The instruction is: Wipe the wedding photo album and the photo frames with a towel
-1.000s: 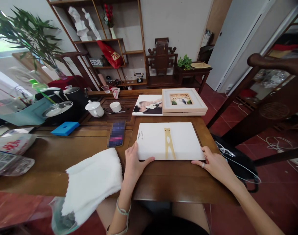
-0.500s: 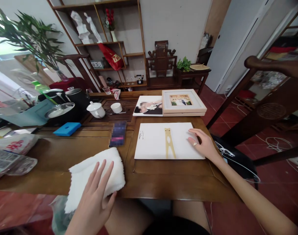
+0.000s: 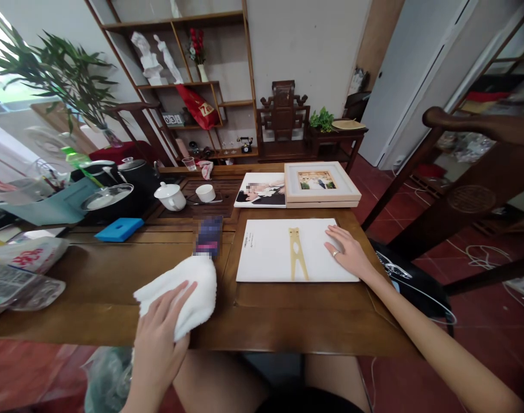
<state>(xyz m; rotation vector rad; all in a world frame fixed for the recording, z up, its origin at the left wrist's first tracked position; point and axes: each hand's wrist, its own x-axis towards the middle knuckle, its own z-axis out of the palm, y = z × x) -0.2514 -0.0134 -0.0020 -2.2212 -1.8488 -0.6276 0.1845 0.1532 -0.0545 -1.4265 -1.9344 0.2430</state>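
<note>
"Fingers of the left hand (image 3: 159, 327) bend over a white cloth (image 3: 198, 287). Those of the right hand (image 3: 348, 252) lie on a white panel (image 3: 266, 252)."

"Where is the panel, and how much room does it have?"

"It lies flat on the right part of a wooden table (image 3: 296, 318). Bare wood runs between its near edge and the table's front edge. Beyond its far edge comes a narrow bare strip, then a photo print (image 3: 262, 198) and a pale picture frame (image 3: 350, 189), side by side. Its right edge is near the table's side. On its left, a bare band separates it from the cloth and from a dark phone (image 3: 209, 235), which is partly blurred out."

"And left of the cloth?"

"More open wood, as far as a plastic bag (image 3: 42, 252) on the table. A blue box (image 3: 119, 229) sits farther back, well apart from the cloth."

"Now tell me about the grip."

"On the left, the fingers are close together on top of the cloth and the thumb is at its near side, so the cloth is bunched in the hand. On the right, the fingers are loosely spread and gripping nothing, resting near the panel's right edge; one wears a ring (image 3: 335, 254)."

"Anything on the panel?"

"Small dark print at the left, and a tan two-legged shape (image 3: 294, 252) in the middle. I cannot tell whether that is printed or laid on top."
</note>
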